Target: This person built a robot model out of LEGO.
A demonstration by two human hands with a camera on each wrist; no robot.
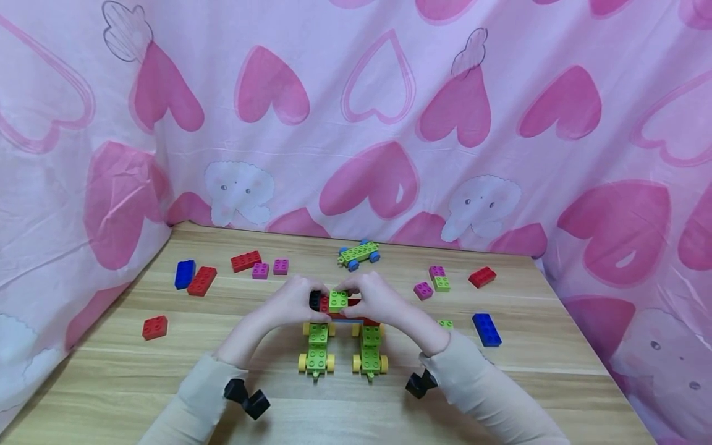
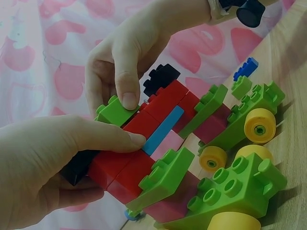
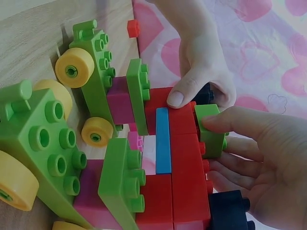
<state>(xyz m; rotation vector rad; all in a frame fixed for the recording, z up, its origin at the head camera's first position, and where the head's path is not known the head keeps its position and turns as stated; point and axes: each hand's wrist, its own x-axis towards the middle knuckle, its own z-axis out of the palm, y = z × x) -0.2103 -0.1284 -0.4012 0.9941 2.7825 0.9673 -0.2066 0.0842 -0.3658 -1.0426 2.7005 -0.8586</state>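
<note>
A brick build stands on two lime-green wheeled bases [image 1: 316,358] [image 1: 369,360] with yellow wheels [image 2: 259,126]. Pink bricks and green plates carry a row of red bricks [image 3: 189,177], which has a thin blue piece [image 3: 163,141] below it and black bricks [image 3: 229,211] at its ends. My left hand [image 1: 295,301] grips one end of the red row, thumb on the side, fingers partly hidden behind. A lime-green brick [image 1: 339,301] sits on the red row's studs, pinched by the thumb and fingers of my right hand [image 3: 254,148].
A green base [image 1: 358,253] with blue wheels stands at the back. Loose red [image 1: 155,327], blue [image 1: 185,274] and pink bricks lie at left. At right are pink bricks [image 1: 423,290], green bricks [image 1: 442,284], a red brick [image 1: 482,277] and a blue brick [image 1: 486,329]. A heart-print curtain borders the table.
</note>
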